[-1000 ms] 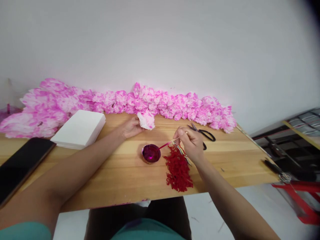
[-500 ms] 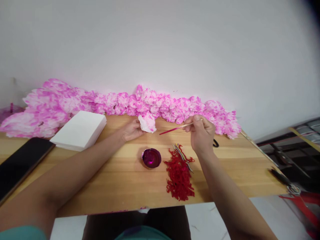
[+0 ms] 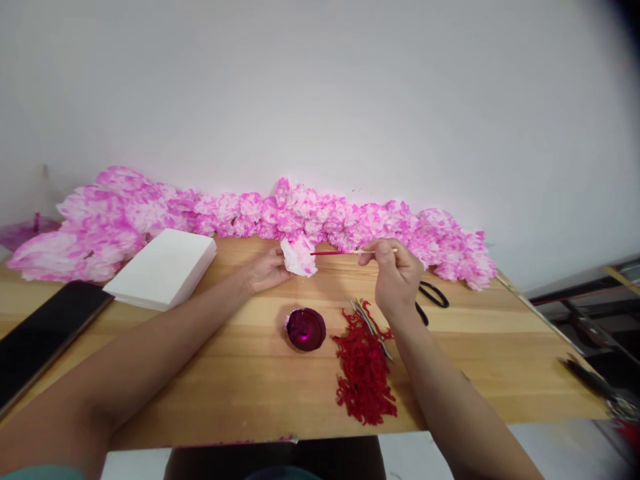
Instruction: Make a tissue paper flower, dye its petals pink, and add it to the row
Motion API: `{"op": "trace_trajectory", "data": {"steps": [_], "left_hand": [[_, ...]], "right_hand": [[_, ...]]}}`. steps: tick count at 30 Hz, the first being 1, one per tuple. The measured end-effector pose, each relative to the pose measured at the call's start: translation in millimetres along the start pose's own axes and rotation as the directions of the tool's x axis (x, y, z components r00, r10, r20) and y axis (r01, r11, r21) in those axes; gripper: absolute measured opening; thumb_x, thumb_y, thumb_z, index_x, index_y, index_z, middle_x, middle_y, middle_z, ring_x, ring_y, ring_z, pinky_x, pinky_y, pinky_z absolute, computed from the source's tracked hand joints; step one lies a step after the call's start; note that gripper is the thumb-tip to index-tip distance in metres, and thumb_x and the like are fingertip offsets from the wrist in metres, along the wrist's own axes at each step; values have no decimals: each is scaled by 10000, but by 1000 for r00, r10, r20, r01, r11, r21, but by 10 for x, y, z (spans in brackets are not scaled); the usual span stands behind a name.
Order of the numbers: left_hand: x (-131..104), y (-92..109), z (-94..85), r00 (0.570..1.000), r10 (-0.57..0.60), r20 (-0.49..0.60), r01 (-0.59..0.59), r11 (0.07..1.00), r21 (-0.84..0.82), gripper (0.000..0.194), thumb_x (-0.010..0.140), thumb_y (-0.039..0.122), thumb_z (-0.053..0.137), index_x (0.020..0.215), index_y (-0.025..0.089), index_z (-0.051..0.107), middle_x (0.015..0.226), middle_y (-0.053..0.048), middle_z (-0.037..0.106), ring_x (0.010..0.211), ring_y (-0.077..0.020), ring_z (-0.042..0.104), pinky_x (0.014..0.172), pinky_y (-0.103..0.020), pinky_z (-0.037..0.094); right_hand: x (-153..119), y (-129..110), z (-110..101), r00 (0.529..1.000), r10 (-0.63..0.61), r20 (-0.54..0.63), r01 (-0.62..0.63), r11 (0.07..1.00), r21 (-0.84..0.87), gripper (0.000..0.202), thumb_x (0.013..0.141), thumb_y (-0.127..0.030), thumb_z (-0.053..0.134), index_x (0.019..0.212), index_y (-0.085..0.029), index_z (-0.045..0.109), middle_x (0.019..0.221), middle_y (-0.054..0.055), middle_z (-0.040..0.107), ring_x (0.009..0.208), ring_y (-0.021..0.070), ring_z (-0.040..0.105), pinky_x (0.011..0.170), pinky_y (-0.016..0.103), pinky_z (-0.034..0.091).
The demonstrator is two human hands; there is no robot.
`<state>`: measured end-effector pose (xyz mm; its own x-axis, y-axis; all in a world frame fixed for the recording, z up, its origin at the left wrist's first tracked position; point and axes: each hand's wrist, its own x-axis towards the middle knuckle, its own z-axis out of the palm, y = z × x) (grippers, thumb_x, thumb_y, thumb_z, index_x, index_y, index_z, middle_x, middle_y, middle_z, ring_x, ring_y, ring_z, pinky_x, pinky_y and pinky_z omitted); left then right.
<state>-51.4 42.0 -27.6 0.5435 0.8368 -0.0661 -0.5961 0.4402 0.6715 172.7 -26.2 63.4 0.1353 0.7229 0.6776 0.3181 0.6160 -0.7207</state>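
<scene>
While the left hand (image 3: 267, 270) is pinching a paper flower (image 3: 300, 257) at the centre of the frame, the right hand (image 3: 397, 273), right of centre and apart from it, is gripping a stick (image 3: 333, 253) between thumb and fingers. The stick's long axis is running almost level, its red tip pointing leftward at the flower's right edge; contact cannot be confirmed. The left hand is sitting nearer the flower. Pink flowers (image 3: 350, 217) are crowding close behind; a purple cup (image 3: 306, 329) and red yarn (image 3: 365, 380) are occupying the lower centre.
</scene>
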Motion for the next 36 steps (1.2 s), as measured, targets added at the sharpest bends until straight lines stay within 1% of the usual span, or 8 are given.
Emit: {"op": "trace_trajectory", "data": {"steps": [4,9,11,15,20,25,30,36], "left_hand": [[-6,3,4,1000,13,-1,-13,1000,-3,331,693,-43,694,985,113,698,934,-84,735,904,-216,709,916,-415,549],[-9,4,15,1000,1,6,-1,1000,-15,311,701,-28,704,976,116,699,979,-91,736,915,-208,702,915,-416,553],[-7,4,17,1000,0,1,0,1000,-29,309,699,-26,710,972,119,699,986,-81,734,907,-197,698,925,-413,551],[-2,10,23,1000,15,-11,-16,999,-47,319,686,-25,722,967,124,696,981,-64,731,907,-189,697,960,-413,535],[-7,22,29,1000,15,-1,-15,999,-50,299,706,-20,717,970,120,692,977,-66,726,919,-190,695,1009,-440,505],[-12,24,41,999,1,-47,-4,997,-80,286,731,-54,667,953,124,688,932,-46,728,868,-160,700,983,-404,525],[-19,35,65,999,-3,-34,0,996,-94,287,755,-66,628,962,126,678,929,-44,741,873,-155,714,966,-371,540],[-19,41,74,1000,6,3,-6,997,-73,317,752,-71,599,990,125,672,946,-51,751,887,-162,725,977,-372,543]], "right_hand": [[3,14,13,999,32,13,-31,999,-25,313,936,-455,591,761,-216,692,579,-24,624,558,133,612,581,264,500],[8,56,-53,988,66,-142,-53,994,91,325,922,-493,596,783,-213,683,623,-19,628,564,138,603,619,293,501],[-3,85,-75,983,85,-163,-65,991,119,328,913,-500,606,774,-212,679,636,-18,627,564,138,594,635,301,498],[-51,151,-71,989,82,-120,-68,991,111,300,911,-467,626,763,-213,686,614,-28,617,565,130,577,630,284,460],[-87,157,-43,996,51,-75,-49,998,30,303,928,-452,603,756,-213,680,581,-35,619,547,129,568,611,277,434],[-92,119,-21,997,42,-71,-42,999,-2,306,929,-451,602,751,-213,675,579,-36,629,550,132,590,607,274,456],[-99,139,-18,998,54,-38,-55,998,-39,313,925,-463,609,752,-213,684,589,-32,634,560,138,605,603,278,461],[-77,157,-47,994,43,-99,-41,999,26,328,952,-444,575,745,-212,676,566,-40,611,544,127,565,611,271,425]]}}
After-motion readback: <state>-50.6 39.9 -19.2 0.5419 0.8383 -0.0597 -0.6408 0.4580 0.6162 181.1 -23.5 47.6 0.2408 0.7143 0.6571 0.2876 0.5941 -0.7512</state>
